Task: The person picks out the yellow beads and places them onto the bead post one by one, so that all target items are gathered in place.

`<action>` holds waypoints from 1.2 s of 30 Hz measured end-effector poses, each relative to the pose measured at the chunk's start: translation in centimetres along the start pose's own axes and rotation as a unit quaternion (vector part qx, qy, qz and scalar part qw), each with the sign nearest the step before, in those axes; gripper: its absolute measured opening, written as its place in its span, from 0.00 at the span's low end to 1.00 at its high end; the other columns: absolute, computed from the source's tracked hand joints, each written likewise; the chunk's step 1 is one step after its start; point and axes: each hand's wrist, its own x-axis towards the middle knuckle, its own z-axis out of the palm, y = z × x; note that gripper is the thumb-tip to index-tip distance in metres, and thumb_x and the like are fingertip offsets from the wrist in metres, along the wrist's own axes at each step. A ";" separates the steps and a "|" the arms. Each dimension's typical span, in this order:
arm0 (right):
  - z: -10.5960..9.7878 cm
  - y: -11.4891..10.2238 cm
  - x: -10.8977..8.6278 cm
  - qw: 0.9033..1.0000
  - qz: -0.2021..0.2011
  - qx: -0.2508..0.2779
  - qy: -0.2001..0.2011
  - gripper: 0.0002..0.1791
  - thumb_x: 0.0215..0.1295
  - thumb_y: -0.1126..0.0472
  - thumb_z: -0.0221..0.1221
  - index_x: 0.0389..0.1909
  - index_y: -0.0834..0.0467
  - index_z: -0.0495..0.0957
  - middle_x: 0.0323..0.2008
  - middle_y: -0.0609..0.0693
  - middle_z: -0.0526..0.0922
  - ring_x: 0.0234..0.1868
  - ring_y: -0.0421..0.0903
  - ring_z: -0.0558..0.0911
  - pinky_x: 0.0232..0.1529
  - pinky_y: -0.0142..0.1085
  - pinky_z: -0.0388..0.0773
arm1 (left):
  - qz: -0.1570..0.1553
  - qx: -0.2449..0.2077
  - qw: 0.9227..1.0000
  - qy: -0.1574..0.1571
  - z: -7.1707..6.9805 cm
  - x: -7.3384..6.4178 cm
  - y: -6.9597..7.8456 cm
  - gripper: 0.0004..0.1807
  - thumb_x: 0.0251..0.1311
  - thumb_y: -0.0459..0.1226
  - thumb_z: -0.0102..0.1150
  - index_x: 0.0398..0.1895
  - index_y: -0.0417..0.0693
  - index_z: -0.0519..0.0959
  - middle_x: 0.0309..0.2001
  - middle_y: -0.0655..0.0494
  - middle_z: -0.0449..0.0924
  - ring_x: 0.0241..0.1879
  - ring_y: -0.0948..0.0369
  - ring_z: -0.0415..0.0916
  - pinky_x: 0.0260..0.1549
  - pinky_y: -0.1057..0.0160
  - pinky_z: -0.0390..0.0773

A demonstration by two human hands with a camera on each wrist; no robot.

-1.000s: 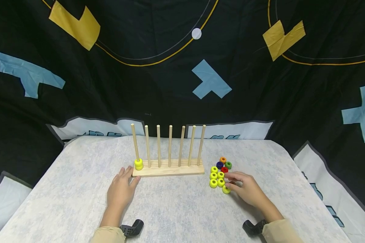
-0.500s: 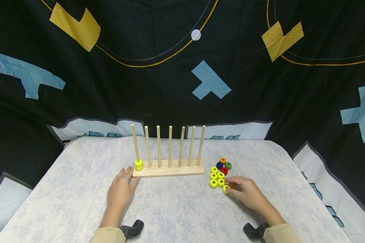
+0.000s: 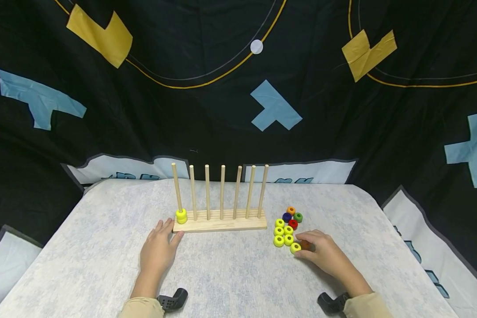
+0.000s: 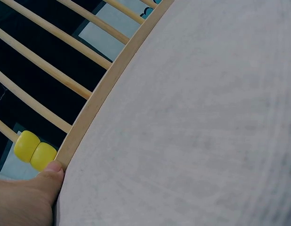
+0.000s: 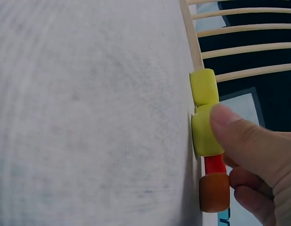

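Observation:
A pale wooden peg rack (image 3: 230, 224) with several upright pegs (image 3: 222, 192) stands mid-table. Two yellow beads (image 3: 181, 216) are stacked on its leftmost peg. At that end rests my left hand (image 3: 157, 251), fingers fairly straight beside the base and thumb (image 4: 52, 169) against the front edge. My right hand (image 3: 322, 251) pinches a yellow bead (image 3: 295, 248) low at the table, its thumb on the near side; the index fingertip is hidden behind the bead in the right wrist view. A brown-orange bead (image 5: 214, 193) sits beneath the curled fingers of that hand.
Left of the right hand, several yellow beads (image 3: 279, 231) lie in a cluster. Behind them are red (image 3: 293, 224), dark blue (image 3: 287, 217), green (image 3: 298, 217) and orange (image 3: 291, 210) beads. A black cloth hangs past the pale table's (image 3: 222, 274) far edge.
My right hand has shifted slightly down and its thumb has slid from over the yellow bead to its near side. Left hand and rack have stayed put.

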 end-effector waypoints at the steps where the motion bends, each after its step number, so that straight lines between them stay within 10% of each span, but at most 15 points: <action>1: 0.0 0.0 0.0 1.000 -0.002 -0.006 0.002 0.25 0.50 0.53 0.75 0.50 0.55 0.85 0.48 0.44 0.88 0.48 0.43 0.84 0.49 0.39 0.85 | 0.000 0.000 1.000 0.000 0.0 0.0 0.0 0.33 0.71 0.49 0.53 0.72 0.37 0.64 0.74 0.41 0.61 0.76 0.41 0.52 0.75 0.39 0.51; 18: 0.2 -1.1 0.2 1.000 0.005 -0.017 -0.006 0.19 0.50 0.56 0.75 0.44 0.55 0.87 0.36 0.43 0.88 0.33 0.32 0.78 0.35 0.28 0.81 | 0.000 -0.002 1.000 0.004 0.0 0.0 -0.1 0.33 0.71 0.49 0.54 0.71 0.37 0.65 0.74 0.42 0.62 0.76 0.41 0.52 0.74 0.38 0.52; 36: 0.8 -1.0 -0.1 0.998 0.051 0.019 -0.022 0.16 0.55 0.56 0.73 0.45 0.52 0.86 0.43 0.44 0.89 0.39 0.35 0.86 0.41 0.29 0.85 | -0.004 -0.005 1.000 0.003 0.1 -0.1 0.0 0.33 0.71 0.48 0.55 0.72 0.38 0.65 0.74 0.42 0.62 0.76 0.40 0.52 0.73 0.36 0.53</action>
